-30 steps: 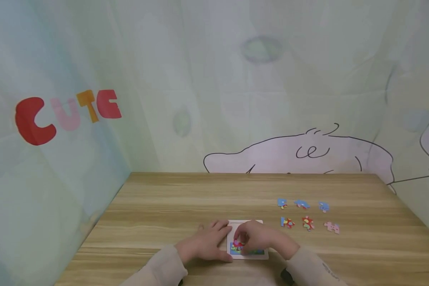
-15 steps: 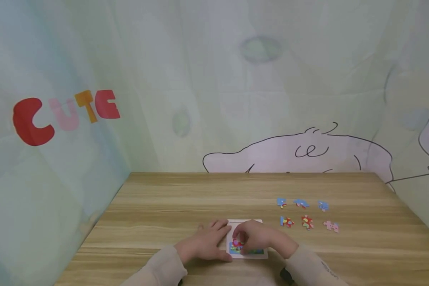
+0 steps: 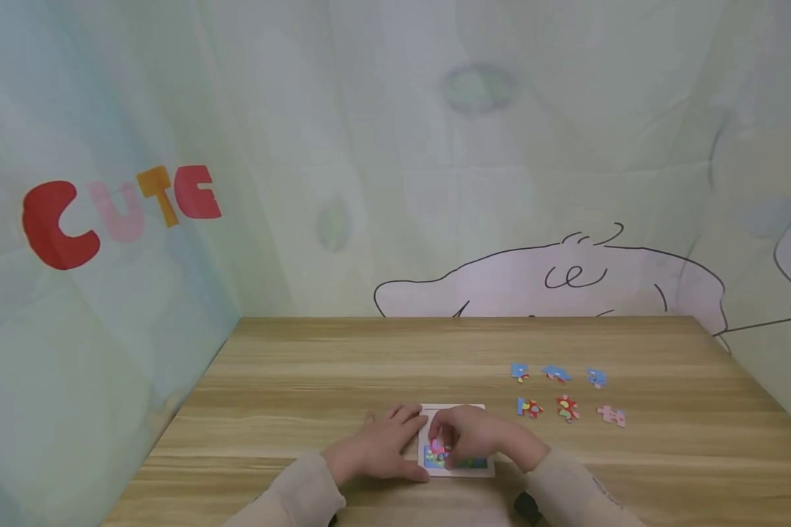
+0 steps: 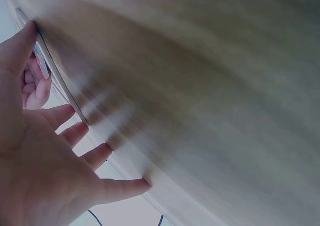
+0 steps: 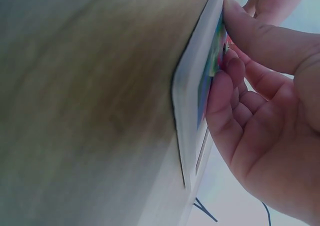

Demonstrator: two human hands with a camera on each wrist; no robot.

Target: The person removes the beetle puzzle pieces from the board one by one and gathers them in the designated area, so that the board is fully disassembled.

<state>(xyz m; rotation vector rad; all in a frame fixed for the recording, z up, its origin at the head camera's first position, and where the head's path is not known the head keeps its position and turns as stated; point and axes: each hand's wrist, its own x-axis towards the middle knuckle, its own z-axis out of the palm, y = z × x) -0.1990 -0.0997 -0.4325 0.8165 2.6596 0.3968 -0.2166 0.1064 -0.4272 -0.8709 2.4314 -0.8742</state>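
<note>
A small white-rimmed jigsaw puzzle tray [image 3: 461,474] lies near the table's front edge, its lower part filled with blue and green picture. My left hand [image 3: 381,445] rests against the tray's left side, fingers spread and fairly straight; in the left wrist view its thumb [image 4: 25,41] touches the tray's edge. Over the tray, my right hand [image 3: 473,433] has curled fingers and pinches a pink and red puzzle piece [image 3: 438,445] at the lower left. In the right wrist view that hand's fingers hide most of the piece. Whether the piece lies flat, I cannot tell.
Several loose puzzle pieces lie in two rows on the right of the wooden table [image 3: 316,366]. Blue ones, such as one blue piece [image 3: 556,374], form the back row; a red piece [image 3: 567,408] and a pink piece [image 3: 611,416] are in front. Printed curtains hang behind.
The piece under my right fingertips has turned or tilted slightly and shows more pink. Both hands keep nearly the same places, and the loose pieces have not moved.
</note>
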